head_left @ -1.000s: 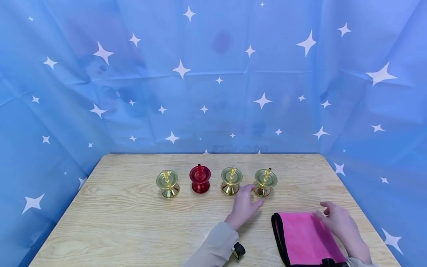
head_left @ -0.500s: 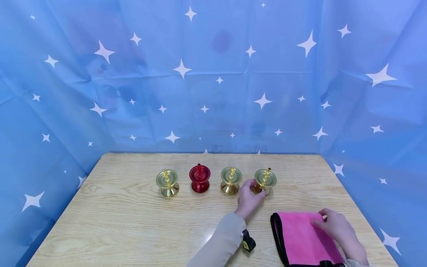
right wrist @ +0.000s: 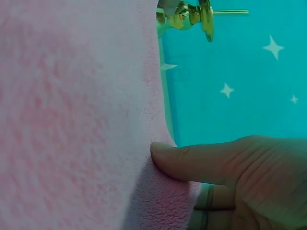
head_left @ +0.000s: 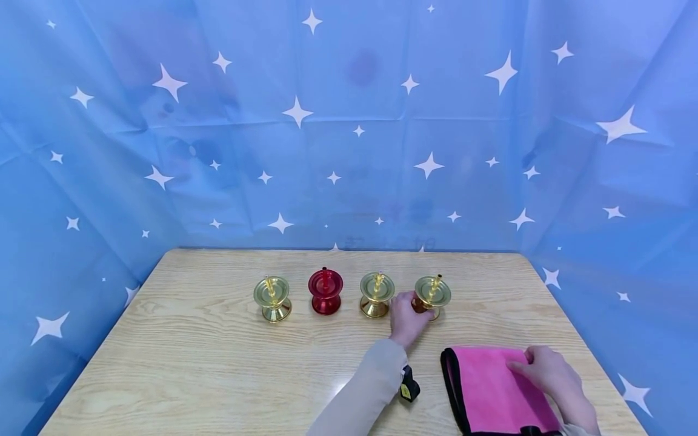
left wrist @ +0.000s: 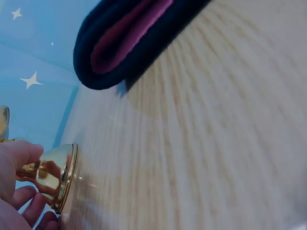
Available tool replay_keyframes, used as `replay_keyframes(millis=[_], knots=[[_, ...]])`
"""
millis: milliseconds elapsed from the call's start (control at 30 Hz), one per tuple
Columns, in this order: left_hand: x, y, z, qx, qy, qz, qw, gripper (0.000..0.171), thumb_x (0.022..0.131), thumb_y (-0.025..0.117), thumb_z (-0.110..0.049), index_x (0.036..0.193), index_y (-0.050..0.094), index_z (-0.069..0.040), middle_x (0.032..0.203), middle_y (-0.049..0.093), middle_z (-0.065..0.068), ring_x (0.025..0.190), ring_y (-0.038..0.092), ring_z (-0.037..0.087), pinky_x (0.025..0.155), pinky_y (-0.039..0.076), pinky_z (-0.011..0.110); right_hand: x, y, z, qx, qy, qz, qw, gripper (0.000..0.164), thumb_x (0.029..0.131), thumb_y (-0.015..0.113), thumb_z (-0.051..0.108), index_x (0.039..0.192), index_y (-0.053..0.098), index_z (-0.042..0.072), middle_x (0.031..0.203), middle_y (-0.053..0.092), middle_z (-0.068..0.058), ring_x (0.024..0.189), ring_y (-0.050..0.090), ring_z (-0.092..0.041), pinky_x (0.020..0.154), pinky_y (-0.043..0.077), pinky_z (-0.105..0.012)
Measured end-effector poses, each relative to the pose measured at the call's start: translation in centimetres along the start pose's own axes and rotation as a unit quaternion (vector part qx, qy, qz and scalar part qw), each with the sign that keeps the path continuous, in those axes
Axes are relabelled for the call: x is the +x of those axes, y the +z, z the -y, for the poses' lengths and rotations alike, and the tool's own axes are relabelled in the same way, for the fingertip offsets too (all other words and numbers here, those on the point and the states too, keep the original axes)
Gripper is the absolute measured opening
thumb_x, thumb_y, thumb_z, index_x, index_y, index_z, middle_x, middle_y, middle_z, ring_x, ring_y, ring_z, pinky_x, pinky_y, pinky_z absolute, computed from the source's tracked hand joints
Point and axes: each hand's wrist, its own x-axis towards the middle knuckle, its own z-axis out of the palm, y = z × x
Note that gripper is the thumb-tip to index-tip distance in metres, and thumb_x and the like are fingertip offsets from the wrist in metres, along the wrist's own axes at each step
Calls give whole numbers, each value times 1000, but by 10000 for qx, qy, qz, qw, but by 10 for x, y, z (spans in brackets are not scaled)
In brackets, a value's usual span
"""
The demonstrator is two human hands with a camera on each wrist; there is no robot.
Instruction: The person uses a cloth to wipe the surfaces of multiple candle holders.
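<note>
Nearest, the pink cloth (head_left: 501, 393) lies folded on the table (head_left: 218, 375); the right hand (head_left: 553, 372) pinches it near its far right corner, thumb above, perhaps because this edge is easy to take. Beyond the cloth's far left corner, the left hand (head_left: 408, 319) curls around the rightmost gold holder (head_left: 433, 293), probably for keeping it upright. Farther left of the cloth stand a red holder (head_left: 326, 297) and two similar gold ones (head_left: 374, 307).
</note>
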Motion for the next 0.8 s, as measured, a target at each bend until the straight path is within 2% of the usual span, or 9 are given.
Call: replay_keyframes(millis=[67,200,300,567,733,800], knots=[[1,2,3,242,92,-25,9997,22,62,84,-16,78,69,-13,72,56,-7,74,48,8,74,38,26,-1,0,0,-7,-49,3,10000,43,82,65,38,61,38,13,56,30,3,56,34,-15,52,24,-30],[0,4,6,635,90,-27,9979,27,63,84,-22,85,71,-12,85,57,-3,85,51,14,79,41,29,-2,0,0,-62,-177,-72,9998,43,83,64,36,60,34,15,55,26,4,55,30,-14,51,22,-29],[0,4,6,800,50,-15,9968,26,64,84,-24,84,71,-12,89,56,-1,88,50,17,79,42,29,-3,0,-1,-85,-254,-132,9996,43,83,64,34,59,33,15,55,25,5,55,29,-13,51,22,-29],[-1,5,6,770,-23,-73,9970,24,64,85,-23,81,72,-13,86,54,-2,85,49,15,78,41,30,-2,1,-2,-87,-293,-136,9994,44,83,65,35,59,33,15,55,24,5,55,28,-13,51,21,-29],[0,6,8,792,324,-118,9963,21,64,84,-23,73,68,-14,73,55,-7,75,49,10,78,37,29,-4,0,-2,68,-424,-202,9989,43,85,63,32,59,34,14,54,24,5,53,27,-12,51,23,-28],[-1,6,9,608,374,-73,9974,20,65,83,-21,72,66,-15,68,55,-10,71,48,7,76,37,26,-5,-2,-1,236,-398,-190,9987,42,87,61,32,59,35,14,54,25,5,52,28,-11,52,25,-26]])
